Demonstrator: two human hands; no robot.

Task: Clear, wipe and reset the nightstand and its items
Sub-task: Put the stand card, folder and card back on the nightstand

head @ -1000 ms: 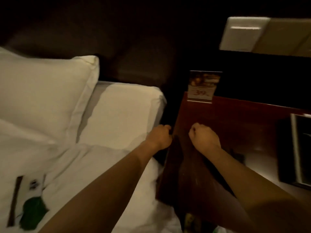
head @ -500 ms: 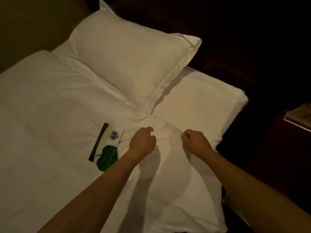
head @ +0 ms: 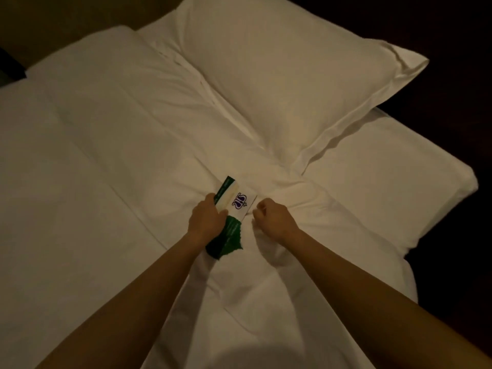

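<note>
The card (head: 234, 206) lies on the white bed cover (head: 106, 182), roughly midway along the bed's near edge and well down from the pillow (head: 279, 75) that fills the head-end corner. It is a long, flat card with a green strip along one side, a pale middle carrying a purple emblem, and a dark green leaf-shaped end with a jagged outline. Its long axis runs diagonally, the leaf end pointing back toward the person and the plain end angling up toward the pillow.

The left hand (head: 206, 222) is on it: its fingers (head: 217, 209) curl over the card's left edge about halfway along, apparently pinching it, though how firm the hold is cannot be told. The right hand (head: 274, 217) rests just beside the card's right edge, knuckles on the cover, fingers curled into a loose fist around nothing visible.

So the left hand is the nearer one and probably does the lifting. The card looks stiff and thin, the cover soft, matte and creased. The nightstand is out of view.
</note>
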